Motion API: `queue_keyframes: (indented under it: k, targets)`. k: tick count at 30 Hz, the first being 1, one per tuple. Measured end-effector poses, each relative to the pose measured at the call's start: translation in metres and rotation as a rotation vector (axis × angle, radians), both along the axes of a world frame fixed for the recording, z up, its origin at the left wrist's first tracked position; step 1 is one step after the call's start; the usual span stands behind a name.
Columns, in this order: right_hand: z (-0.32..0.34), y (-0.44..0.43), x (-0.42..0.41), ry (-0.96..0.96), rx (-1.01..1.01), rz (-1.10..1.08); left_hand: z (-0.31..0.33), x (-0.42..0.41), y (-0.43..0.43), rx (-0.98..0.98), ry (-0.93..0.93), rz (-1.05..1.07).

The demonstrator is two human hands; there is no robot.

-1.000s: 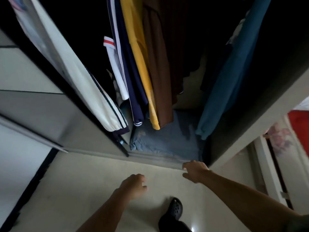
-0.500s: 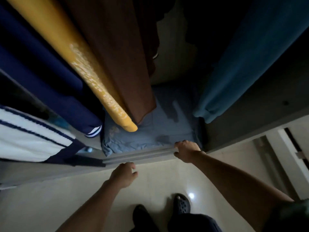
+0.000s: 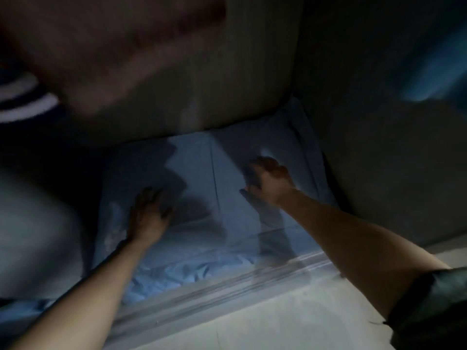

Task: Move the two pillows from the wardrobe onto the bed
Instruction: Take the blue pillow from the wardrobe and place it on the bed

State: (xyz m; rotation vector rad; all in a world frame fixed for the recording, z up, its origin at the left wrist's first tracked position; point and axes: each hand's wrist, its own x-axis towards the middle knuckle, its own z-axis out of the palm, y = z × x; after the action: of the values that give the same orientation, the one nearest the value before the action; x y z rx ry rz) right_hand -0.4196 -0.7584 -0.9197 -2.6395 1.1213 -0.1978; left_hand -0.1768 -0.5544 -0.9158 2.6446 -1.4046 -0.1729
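A pale blue pillow lies flat on the wardrobe floor and fills it from side to side. The frame is dark and blurred. My left hand rests on the pillow's left half, fingers spread. My right hand reaches over its right half, fingers apart and blurred; whether it touches the fabric is unclear. Neither hand has closed on the pillow. A second pillow cannot be made out separately.
A brown garment hangs blurred at the top left, next to a dark one with white stripes. A teal garment hangs at the right. The wardrobe's sliding track runs along the front, with pale floor below it.
My head has dropped low into the wardrobe. Both hands have moved from the floor and track edge forward onto the blue pillow.
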Motion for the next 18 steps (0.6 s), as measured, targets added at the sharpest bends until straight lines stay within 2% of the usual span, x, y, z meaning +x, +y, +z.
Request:
queue_keyframes:
  k: [2, 7, 9, 11, 14, 18]
  targets:
    - [-0.019, -0.022, 0.017, 0.027, -0.022, 0.027, -0.020, 0.027, -0.017, -0.007, -0.029, 0.014]
    - [-0.073, -0.044, 0.031, 0.112, 0.077, 0.027, -0.074, 0.054, -0.033, 0.106, 0.052, 0.097]
    - [-0.087, -0.046, 0.038, 0.105, 0.077, 0.000, -0.086, 0.056, -0.039, 0.099, 0.004, 0.102]
    - [-0.091, -0.051, 0.046, 0.075, 0.096, -0.042, -0.089, 0.062, -0.048, 0.058, -0.018, 0.083]
    - [-0.093, -0.054, 0.052, 0.012, 0.102, -0.097, -0.084, 0.068, -0.055, -0.017, 0.047, 0.136]
    - [-0.096, -0.049, 0.050, -0.013, 0.096, -0.127, -0.078, 0.067, -0.052, -0.004, 0.070, 0.138]
